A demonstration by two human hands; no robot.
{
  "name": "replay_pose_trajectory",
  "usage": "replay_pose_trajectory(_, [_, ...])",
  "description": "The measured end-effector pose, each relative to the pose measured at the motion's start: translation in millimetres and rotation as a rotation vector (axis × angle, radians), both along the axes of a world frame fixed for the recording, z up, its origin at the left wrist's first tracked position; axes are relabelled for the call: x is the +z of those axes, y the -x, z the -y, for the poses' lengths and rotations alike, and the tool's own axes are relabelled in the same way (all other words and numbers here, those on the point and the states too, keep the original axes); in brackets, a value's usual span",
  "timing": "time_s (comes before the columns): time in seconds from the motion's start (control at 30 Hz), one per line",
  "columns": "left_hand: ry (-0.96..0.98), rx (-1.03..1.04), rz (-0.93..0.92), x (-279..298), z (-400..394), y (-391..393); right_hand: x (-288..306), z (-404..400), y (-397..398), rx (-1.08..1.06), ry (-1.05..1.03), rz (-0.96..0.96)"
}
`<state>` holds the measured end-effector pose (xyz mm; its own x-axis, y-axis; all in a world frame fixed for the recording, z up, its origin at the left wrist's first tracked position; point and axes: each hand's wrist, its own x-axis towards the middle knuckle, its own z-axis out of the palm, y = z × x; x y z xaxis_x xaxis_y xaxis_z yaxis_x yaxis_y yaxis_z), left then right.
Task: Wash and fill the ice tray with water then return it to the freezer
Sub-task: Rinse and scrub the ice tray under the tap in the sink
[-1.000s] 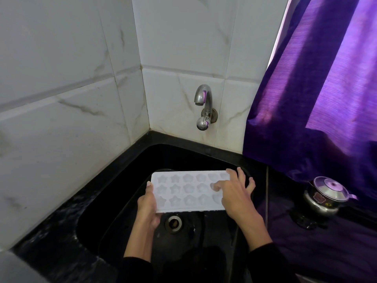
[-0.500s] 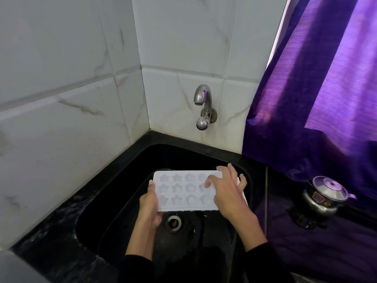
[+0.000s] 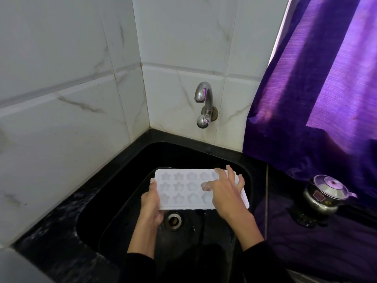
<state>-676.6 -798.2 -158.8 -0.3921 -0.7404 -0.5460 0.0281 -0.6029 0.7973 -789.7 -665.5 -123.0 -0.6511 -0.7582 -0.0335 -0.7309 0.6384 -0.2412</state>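
one ice tray [image 3: 179, 188], two hands, one tap [image 3: 204, 103] at twelve o'clock, one lidded steel pot [image 3: 324, 195] at three o'clock.

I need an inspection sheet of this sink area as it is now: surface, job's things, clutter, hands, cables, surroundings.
Surface: black sink set in a dark counter; drain uncovered.
Job's things: white ice tray with star and flower moulds, held level over the sink; tap shows no water stream.
Clutter: steel lidded pot on the counter at right.
Hands: left hand grips the tray's left edge; right hand rests on top, fingers touching the moulds.
Cables: nothing seen.
Surroundings: white tiled walls; purple curtain.
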Motion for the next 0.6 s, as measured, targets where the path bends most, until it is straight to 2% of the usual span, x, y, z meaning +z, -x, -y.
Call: replay_pose_trajectory(0.6, [-0.002, -0.013, -0.005, 0.0, -5.2, 0.5, 1.8, -2.2, -3.6, -0.009, -0.012, 0.000])
